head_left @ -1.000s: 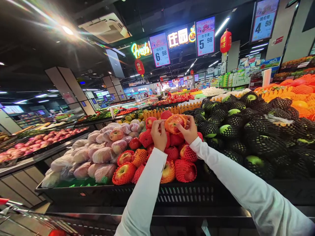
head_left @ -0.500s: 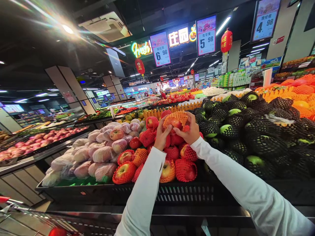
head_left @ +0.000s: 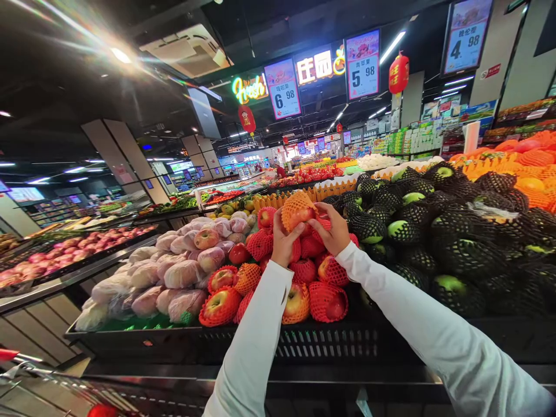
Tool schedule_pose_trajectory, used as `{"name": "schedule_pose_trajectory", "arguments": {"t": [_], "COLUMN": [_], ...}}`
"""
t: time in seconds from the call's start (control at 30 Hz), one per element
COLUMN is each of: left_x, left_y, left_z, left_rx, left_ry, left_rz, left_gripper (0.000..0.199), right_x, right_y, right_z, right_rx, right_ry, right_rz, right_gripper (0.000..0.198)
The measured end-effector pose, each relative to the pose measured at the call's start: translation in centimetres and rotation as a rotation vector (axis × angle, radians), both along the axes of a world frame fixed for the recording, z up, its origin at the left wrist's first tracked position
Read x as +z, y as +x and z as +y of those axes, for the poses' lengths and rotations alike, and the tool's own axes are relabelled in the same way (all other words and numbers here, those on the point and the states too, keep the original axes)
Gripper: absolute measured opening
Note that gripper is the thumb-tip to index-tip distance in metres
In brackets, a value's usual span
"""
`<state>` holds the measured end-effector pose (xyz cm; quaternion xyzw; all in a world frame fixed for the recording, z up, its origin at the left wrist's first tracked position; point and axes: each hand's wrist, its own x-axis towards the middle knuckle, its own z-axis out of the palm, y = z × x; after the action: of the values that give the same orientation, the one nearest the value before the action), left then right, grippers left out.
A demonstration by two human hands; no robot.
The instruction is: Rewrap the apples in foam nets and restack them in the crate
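An apple in an orange foam net point(head_left: 299, 212) is held up over the heap of red apples. My left hand point(head_left: 284, 242) is closed around its left and lower side, with the thumb across the front. My right hand point(head_left: 333, 231) is at the apple's right side, its thumb and fingertips touching the fruit and net. Below both hands lie several red apples in red and orange foam nets, such as an apple in a red net point(head_left: 329, 301) near the front edge. The palms and some fingers are hidden.
Left of the heap are plastic-wrapped apples point(head_left: 185, 272); to the right, green apples in black nets point(head_left: 408, 231). A black crate wall point(head_left: 325, 343) runs along the front. A shopping cart point(head_left: 47, 388) is at lower left. Orange-netted fruit point(head_left: 534, 185) lies far right.
The netted apple has turned and shifted slightly left in my hands, with more of its orange net now facing upward. My right hand has loosened and sits a little lower.
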<state>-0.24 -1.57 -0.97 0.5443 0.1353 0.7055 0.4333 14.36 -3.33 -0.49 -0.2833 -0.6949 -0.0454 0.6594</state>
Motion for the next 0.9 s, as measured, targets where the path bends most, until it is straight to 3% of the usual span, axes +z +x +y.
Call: {"name": "schedule_pose_trajectory", "arguments": {"t": [0.13, 0.33, 0.57, 0.7, 0.8, 0.9], "left_x": [-0.2, 0.3, 0.2, 0.3, 0.3, 0.2], "left_y": [0.1, -0.1, -0.3, -0.5, -0.6, -0.5], "left_z": [0.3, 0.0, 0.2, 0.1, 0.1, 0.4], "left_rx": [0.056, 0.177, 0.455, 0.583, 0.613, 0.552], "left_ry": [0.009, 0.045, 0.066, 0.020, -0.019, -0.051], "left_rz": [0.058, 0.269, 0.547, 0.601, 0.629, 0.594], "left_gripper": [0.075, 0.062, 0.048, 0.046, 0.047, 0.049], "right_x": [0.0, 0.0, -0.2, -0.2, -0.1, 0.1], "right_y": [-0.1, 0.5, 1.5, 1.3, 1.1, 0.9], "right_z": [-0.4, 0.3, 1.2, 1.2, 0.8, 0.2], "right_rx": [-0.018, -0.222, -0.511, -0.553, -0.568, -0.577], "right_ry": [-0.018, 0.014, -0.052, -0.088, -0.051, 0.026], "right_rz": [0.012, -0.083, -0.331, -0.402, -0.371, -0.311], "right_gripper": [0.037, 0.036, 0.027, 0.023, 0.025, 0.031]}}
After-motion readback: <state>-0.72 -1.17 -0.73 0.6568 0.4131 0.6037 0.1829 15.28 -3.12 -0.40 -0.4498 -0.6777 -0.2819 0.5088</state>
